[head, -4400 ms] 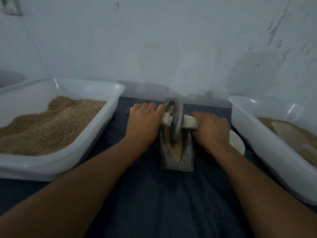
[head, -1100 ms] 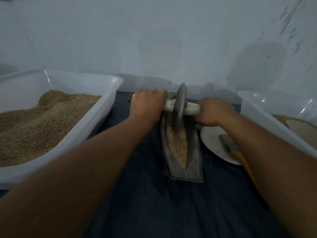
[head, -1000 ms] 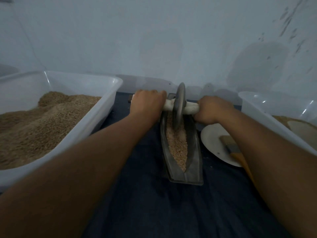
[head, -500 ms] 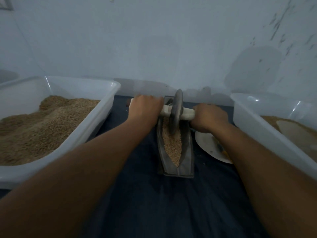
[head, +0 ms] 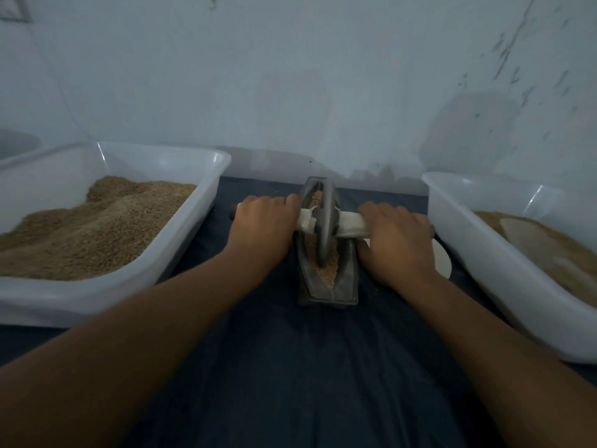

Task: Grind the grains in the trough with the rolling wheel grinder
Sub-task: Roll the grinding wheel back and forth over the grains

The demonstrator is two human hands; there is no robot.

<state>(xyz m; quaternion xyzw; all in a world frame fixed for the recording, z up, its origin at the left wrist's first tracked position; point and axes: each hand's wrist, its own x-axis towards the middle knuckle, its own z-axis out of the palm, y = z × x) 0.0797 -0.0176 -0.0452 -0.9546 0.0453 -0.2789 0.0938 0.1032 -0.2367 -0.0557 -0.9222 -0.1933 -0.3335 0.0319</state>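
Note:
A narrow dark metal trough [head: 347, 279] lies lengthwise on the dark cloth, holding pale brown grains [head: 326, 274]. The grey grinding wheel [head: 324, 224] stands upright in the trough near its middle, on a pale axle handle [head: 350, 224] that sticks out to both sides. My left hand [head: 263, 227] grips the handle's left end. On the right end, my right hand [head: 395, 240] curls round the handle. Both hands hide most of the handle.
A white plastic tub [head: 181, 253] heaped with brown grain stands at the left. Another white tub [head: 478, 253] with ground material stands at the right. A white plate [head: 442, 263] peeks out beside my right hand. A pale wall rises just behind the trough.
The wheel has rolled from the trough's far end back toward me to about its middle. Both hands came with it, and my right hand now covers most of the plate.

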